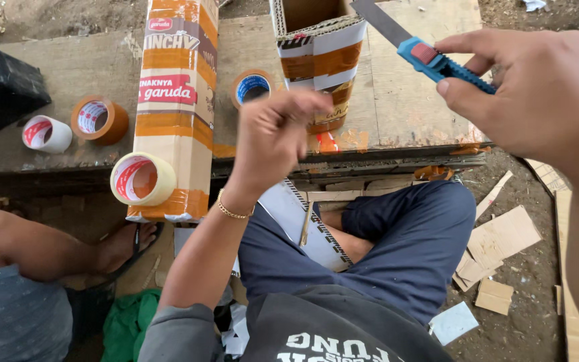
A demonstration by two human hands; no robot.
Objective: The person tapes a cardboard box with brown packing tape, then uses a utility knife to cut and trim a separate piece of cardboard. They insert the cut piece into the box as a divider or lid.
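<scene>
Right hand (537, 100) clamps blue utility knife (437, 60), blade extended, above the taped open-topped cardboard box (319, 60) on the wooden board (403, 100); left hand (276, 137) fisted, holding nothing visible; box looks taped but uncut.

The utility knife (440, 62) was bright blue with a red slider. Orange-brown tape banded the tan cardboard box (175, 107) at left, and the near tape roll (142, 179) was cream with a red-and-white core.
</scene>
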